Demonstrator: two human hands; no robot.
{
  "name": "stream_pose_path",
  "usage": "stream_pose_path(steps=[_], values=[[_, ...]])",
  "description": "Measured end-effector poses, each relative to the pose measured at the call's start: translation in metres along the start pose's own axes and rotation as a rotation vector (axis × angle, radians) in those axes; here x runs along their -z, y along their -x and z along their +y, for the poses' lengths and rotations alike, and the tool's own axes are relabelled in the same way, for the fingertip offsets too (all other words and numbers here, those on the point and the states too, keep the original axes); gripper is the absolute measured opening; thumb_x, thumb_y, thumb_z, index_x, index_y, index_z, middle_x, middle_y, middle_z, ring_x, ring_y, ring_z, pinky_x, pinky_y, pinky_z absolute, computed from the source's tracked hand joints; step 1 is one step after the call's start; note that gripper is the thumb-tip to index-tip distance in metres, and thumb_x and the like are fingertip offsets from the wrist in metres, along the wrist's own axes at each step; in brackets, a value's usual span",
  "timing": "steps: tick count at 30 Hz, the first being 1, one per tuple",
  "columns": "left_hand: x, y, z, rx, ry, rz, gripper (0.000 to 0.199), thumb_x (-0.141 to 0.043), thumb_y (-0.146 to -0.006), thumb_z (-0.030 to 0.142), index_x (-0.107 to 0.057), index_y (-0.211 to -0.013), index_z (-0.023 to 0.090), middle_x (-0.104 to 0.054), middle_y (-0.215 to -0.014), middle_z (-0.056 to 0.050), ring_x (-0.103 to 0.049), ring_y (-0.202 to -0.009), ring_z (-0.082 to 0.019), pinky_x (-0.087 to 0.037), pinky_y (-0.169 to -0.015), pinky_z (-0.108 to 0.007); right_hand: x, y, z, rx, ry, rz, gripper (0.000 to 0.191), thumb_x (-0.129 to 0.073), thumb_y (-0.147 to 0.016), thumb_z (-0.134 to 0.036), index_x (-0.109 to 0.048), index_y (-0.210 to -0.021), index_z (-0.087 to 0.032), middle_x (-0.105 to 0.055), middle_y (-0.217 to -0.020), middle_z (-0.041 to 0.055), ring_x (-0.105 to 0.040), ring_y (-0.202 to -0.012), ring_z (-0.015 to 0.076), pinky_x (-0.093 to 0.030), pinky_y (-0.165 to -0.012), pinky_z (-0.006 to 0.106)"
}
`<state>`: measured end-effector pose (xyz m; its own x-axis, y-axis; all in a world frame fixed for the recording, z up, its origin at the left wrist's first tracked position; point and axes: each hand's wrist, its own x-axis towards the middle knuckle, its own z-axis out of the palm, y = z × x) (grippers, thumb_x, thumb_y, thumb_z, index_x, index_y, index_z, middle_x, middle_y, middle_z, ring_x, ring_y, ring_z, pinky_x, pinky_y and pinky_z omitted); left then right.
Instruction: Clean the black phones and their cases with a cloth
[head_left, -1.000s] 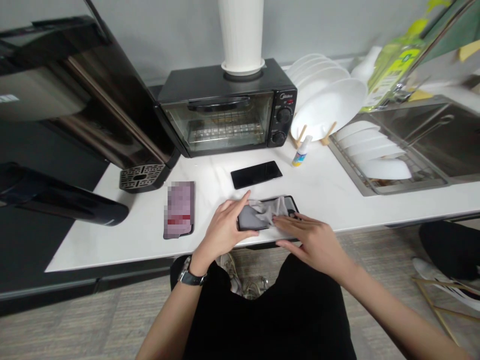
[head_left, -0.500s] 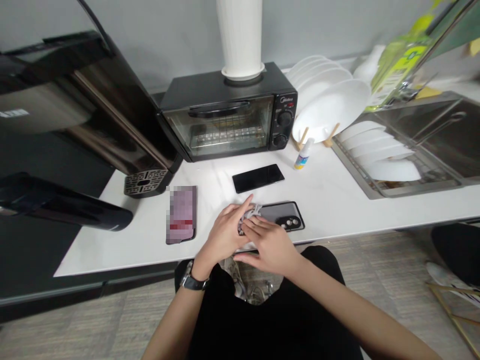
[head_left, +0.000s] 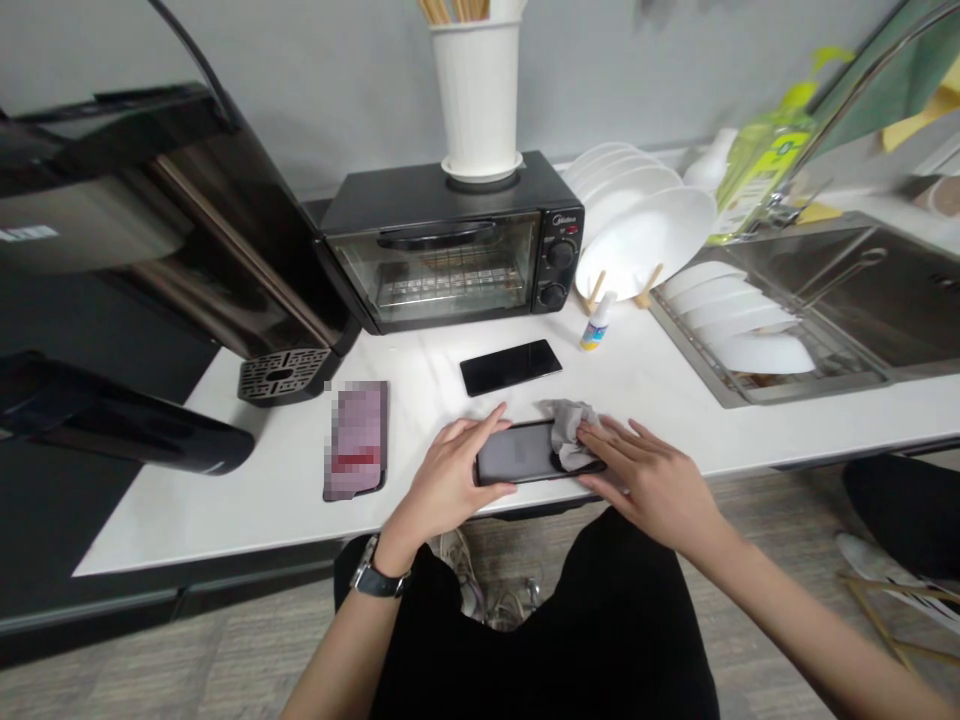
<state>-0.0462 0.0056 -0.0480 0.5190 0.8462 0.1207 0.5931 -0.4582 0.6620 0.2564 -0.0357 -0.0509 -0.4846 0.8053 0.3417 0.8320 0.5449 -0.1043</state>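
Note:
Near the counter's front edge lies a phone case [head_left: 517, 453] with a grey see-through back and a dark rim. My left hand [head_left: 448, 470] grips its left end, thumb on the near side and fingers on the far side. A crumpled grey cloth [head_left: 571, 432] covers the case's right end. My right hand [head_left: 649, 475] presses the cloth onto the case with its fingertips, hiding the camera part. Just beyond the case lies a black phone [head_left: 511, 367], screen up. To the left is another phone [head_left: 360, 435], its surface blurred out in pink and red.
A toaster oven [head_left: 450, 265] stands behind, with a white cup [head_left: 480, 100] of sticks on top. Right of it are a small spray bottle [head_left: 595, 326], racked white plates [head_left: 649, 240] and a sink [head_left: 870, 300]. A black dispenser [head_left: 247, 240] and dark flask [head_left: 150, 425] stand left.
My right hand has slid the cloth rightward from the case's left end to its camera end. My left hand now holds the left end. The view has tilted up slightly.

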Motion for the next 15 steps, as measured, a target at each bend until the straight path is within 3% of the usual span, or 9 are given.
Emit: stream_pose_path(steps=[3, 7, 11, 13, 15], values=[[0.000, -0.001, 0.000, 0.005, -0.008, 0.010, 0.111, -0.089, -0.081, 0.037, -0.018, -0.168, 0.039, -0.061, -0.152, -0.003, -0.053, -0.134, -0.029, -0.041, -0.116, -0.046, -0.008, -0.015, -0.012, -0.015, 0.054, 0.047, 0.063, -0.058, -0.101, -0.059, -0.066, -0.134, -0.007, -0.072, -0.134, 0.0193, -0.073, -0.117, 0.0364, -0.054, -0.111, 0.056], [-0.001, -0.003, -0.001, -0.007, -0.021, 0.027, 0.107, -0.086, -0.083, 0.042, -0.022, -0.167, 0.035, -0.062, -0.150, -0.006, -0.055, -0.132, -0.030, -0.044, -0.114, -0.047, -0.027, -0.048, -0.060, -0.039, 0.047, 0.109, 0.079, -0.055, -0.095, -0.073, -0.072, -0.120, 0.000, -0.075, -0.120, 0.0294, -0.061, -0.134, 0.0450, -0.044, -0.118, 0.063], [-0.001, -0.004, -0.001, 0.003, -0.023, 0.027, 0.100, -0.078, -0.086, 0.022, -0.022, -0.168, 0.034, -0.065, -0.144, -0.005, -0.058, -0.126, -0.028, -0.046, -0.111, -0.045, -0.043, -0.066, -0.099, 0.084, -0.180, 0.096, 0.078, -0.054, -0.094, -0.076, -0.072, -0.119, -0.004, -0.077, -0.118, 0.0239, -0.065, -0.131, 0.0390, -0.048, -0.118, 0.057], [-0.002, -0.003, -0.001, -0.007, -0.015, 0.021, 0.102, -0.076, -0.086, 0.017, -0.019, -0.168, 0.035, -0.064, -0.147, -0.003, -0.057, -0.126, -0.027, -0.045, -0.112, -0.044, -0.044, -0.063, -0.103, 0.124, -0.274, 0.072, 0.074, -0.054, -0.095, -0.075, -0.071, -0.118, -0.007, -0.077, -0.119, 0.0211, -0.069, -0.125, 0.0351, -0.051, -0.115, 0.053], [-0.002, -0.003, -0.002, -0.023, -0.014, 0.016, 0.105, -0.080, -0.086, 0.025, -0.017, -0.169, 0.035, -0.062, -0.150, -0.002, -0.055, -0.127, -0.027, -0.044, -0.113, -0.044, -0.038, -0.053, -0.095, 0.142, -0.319, 0.039, 0.066, -0.054, -0.098, -0.070, -0.070, -0.120, -0.010, -0.078, -0.119, 0.0174, -0.071, -0.123, 0.0316, -0.053, -0.112, 0.050]])
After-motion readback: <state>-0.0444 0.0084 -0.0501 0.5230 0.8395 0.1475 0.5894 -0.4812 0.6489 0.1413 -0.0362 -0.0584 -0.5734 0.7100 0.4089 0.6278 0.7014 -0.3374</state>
